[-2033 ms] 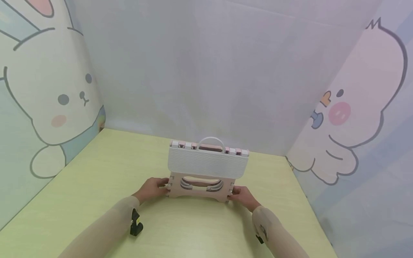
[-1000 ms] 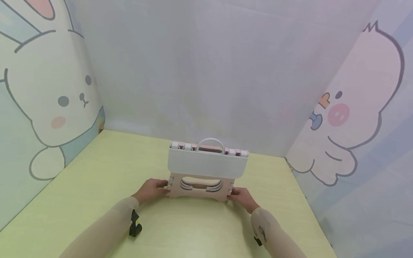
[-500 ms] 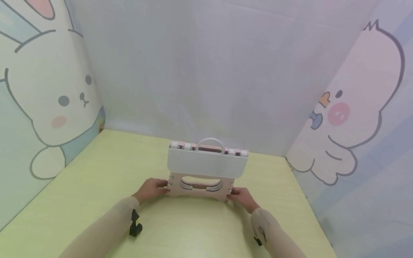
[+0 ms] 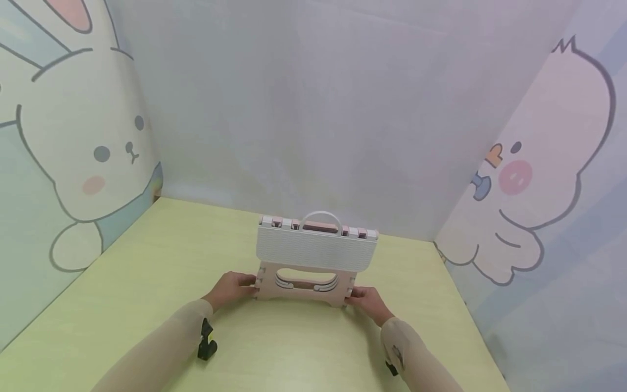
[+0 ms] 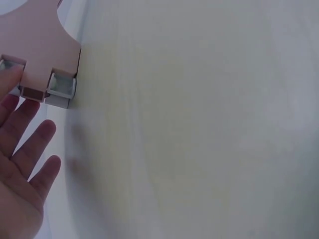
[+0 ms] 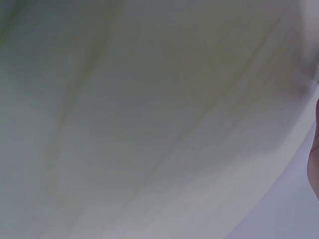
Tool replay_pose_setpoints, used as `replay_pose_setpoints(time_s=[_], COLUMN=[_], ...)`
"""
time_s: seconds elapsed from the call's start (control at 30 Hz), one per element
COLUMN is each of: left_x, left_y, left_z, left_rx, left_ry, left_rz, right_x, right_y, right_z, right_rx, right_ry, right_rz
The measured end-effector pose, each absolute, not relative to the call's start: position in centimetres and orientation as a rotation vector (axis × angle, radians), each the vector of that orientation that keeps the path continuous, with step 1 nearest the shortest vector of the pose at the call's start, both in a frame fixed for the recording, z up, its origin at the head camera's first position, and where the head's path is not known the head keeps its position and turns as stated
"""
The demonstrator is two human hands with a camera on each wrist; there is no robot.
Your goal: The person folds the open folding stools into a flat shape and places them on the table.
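A pink and white folding stool point(image 4: 315, 247) stands on the yellow-green table, its textured white panel tilted towards me and a white carrying handle on top. Its pink lower part point(image 4: 301, 295) has an oval opening. At the stool's left side, my left hand point(image 4: 231, 288) pinches the edge near the bottom; the left wrist view has the thumb on the pink hinge edge point(image 5: 37, 37), with other fingers spread below. My right hand point(image 4: 370, 302) holds the opposite edge, its fingertips partly hidden behind the stool. Only a sliver of that hand point(image 6: 314, 167) enters the right wrist view.
The pale table point(image 4: 294, 348) reaches back to a light curtain point(image 4: 303, 109). Printed cloth walls stand on both sides, with a rabbit point(image 4: 93, 147) at left and a chick point(image 4: 543, 147) at right. Black wrist devices point(image 4: 207, 343) hang from the sleeves.
The stool and both hands keep the same place and grip. Only the head view shifts slightly.
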State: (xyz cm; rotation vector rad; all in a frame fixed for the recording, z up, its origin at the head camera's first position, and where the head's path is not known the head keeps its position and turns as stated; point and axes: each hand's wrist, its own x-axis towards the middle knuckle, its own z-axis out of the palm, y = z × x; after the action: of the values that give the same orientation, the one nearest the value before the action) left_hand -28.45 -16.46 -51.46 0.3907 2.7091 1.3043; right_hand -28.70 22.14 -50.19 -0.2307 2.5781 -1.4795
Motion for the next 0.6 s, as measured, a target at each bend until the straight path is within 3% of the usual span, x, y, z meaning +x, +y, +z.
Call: replay_pose_setpoints(time_s=[0.6], left_x=[-28.7], left_y=[-16.3], left_z=[-51.4], left_rx=[0.365], left_ry=[2.711], left_rz=[1.31], right_x=[-29.2], right_y=[21.8], right_z=[-51.0], right_rx=[-0.122], right_ry=[2.635], right_rz=[-1.473])
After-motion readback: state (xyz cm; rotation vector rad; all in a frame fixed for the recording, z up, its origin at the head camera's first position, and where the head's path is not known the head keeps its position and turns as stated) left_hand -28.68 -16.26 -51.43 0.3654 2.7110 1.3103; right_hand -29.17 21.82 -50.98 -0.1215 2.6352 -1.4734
